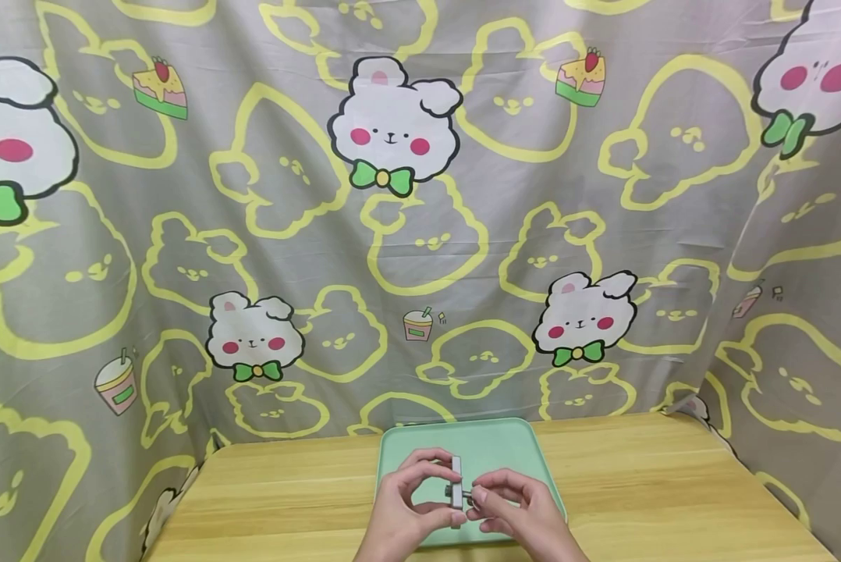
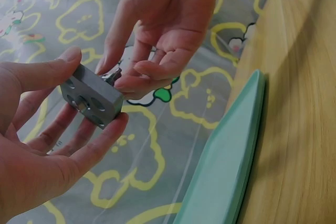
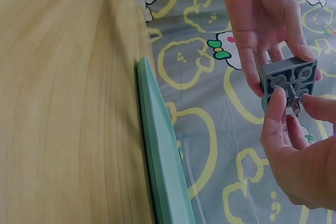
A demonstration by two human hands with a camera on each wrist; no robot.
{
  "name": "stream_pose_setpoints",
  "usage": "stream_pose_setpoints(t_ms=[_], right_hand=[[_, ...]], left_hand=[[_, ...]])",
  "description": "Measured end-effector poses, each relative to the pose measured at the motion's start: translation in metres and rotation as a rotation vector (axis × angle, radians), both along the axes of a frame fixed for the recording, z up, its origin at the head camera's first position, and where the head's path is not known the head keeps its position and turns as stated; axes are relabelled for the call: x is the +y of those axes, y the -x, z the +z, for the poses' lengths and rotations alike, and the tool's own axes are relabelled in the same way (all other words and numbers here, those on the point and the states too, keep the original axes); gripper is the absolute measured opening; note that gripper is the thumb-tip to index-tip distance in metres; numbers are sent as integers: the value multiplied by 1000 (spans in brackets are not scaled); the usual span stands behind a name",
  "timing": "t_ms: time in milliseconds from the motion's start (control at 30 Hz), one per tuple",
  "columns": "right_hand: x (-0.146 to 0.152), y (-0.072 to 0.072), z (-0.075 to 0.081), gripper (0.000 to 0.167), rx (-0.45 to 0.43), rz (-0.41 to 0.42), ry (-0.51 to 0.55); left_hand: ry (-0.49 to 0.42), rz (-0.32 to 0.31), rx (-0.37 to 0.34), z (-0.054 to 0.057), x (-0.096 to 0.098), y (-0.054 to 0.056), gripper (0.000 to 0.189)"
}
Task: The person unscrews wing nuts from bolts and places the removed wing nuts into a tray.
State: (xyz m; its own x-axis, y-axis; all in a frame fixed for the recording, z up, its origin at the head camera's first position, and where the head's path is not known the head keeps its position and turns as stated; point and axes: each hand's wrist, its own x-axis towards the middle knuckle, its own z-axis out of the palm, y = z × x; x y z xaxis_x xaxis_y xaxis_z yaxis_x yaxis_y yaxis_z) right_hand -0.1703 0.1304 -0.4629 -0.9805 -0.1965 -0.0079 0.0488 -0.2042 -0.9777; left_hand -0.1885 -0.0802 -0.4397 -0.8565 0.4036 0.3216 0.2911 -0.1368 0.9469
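My left hand (image 1: 406, 499) holds a grey square block (image 1: 456, 468) on edge over the tray, its thumb and fingertips at opposite edges. Several round holes show on one face of the block (image 2: 94, 98) in the left wrist view. Ribbed hollows cover the other face, as the right wrist view shows. From the middle of that face a threaded metal bolt (image 3: 293, 97) sticks out. My right hand (image 1: 522, 503) pinches the bolt's outer end between thumb and fingers, which partly hide it. In the head view, a dark bolt head (image 1: 448, 492) stands out on the block's left side.
Beneath both hands lies a pale green tray (image 1: 491, 441) with a low raised rim. It sits on a wood-grain table (image 1: 287, 484). Grey cloth (image 1: 392, 234) printed with white and yellow cartoon animals hangs behind the table and along both sides.
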Motion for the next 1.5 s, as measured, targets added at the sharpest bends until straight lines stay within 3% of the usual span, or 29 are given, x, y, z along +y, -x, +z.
stream_pose_setpoints(t_ms=[267,633,700,767,900,1000,1100,1200,1333,1433,1500], right_hand=[[1,-1,-2,28,28,-13,-17],[-10,-7,-2,22,275,-161,-174],[-13,-9,-4,15,351,-207,-222],[-15,-9,-6,11,485,-251,-273],[-17,-4,-17,32,893,-340,-409],[-16,1,-24,26,1141,-403,-473],[-17,5,-24,6,1298,-431,-494],[-16,8,-21,11,1453,-443,-529],[-16,11,-20,19,1540,-457,-565],[-16,10,-21,14,1510,-452,-541],[-16,8,-21,2,1439,-436,-503]], left_hand=[[18,0,16,-2,1,-1,36],[-21,-16,-3,-1,0,1,38],[-31,-24,-10,-1,-1,1,37],[-37,-30,-13,0,-1,2,37],[-40,-27,-21,0,-3,2,39],[-47,-23,-31,1,-4,2,40],[-52,-25,-34,2,-5,2,40],[-49,-24,-31,2,-5,3,40],[-41,-23,-31,1,-5,4,42],[-42,-24,-35,1,-5,3,42],[-44,-22,-35,1,-5,3,42]])
